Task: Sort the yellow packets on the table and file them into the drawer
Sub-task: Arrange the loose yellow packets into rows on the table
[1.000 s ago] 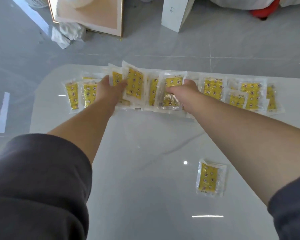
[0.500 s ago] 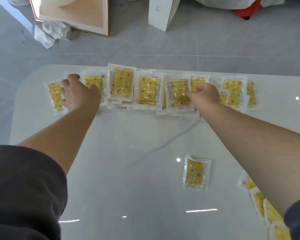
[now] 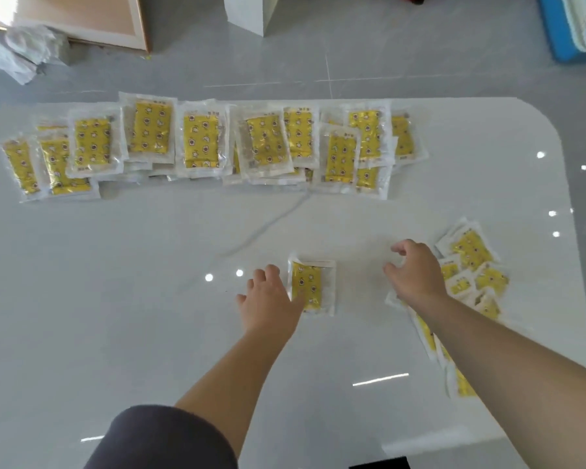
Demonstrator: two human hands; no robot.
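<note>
White glossy table (image 3: 115, 299) on a grey tile floor (image 3: 386, 55). Lone packet (image 3: 313, 287) lies flat near the table's middle, long side running away from the person. Left hand (image 3: 269, 301) is just left of the lone packet, fingers loose and slightly spread, gripping nothing; its thumb side overlaps the packet's left edge, contact unclear. Right hand (image 3: 415, 270) is to the right of the lone packet and apart from it, fingers loosely curled, empty, hovering low over bare table. Pile (image 3: 471, 255) of yellow packets is further right of the lone packet, partly under the right wrist and forearm, strung along toward the near edge. Row (image 3: 200, 143) of overlapping yellow packets is well beyond the lone packet, along the far edge. Dark sleeve (image 3: 163, 438) is on the left arm. On the floor beyond the row: framed board (image 3: 82, 18), crumpled wrap (image 3: 21, 49), white box (image 3: 247, 10), blue pack (image 3: 572, 28).
</note>
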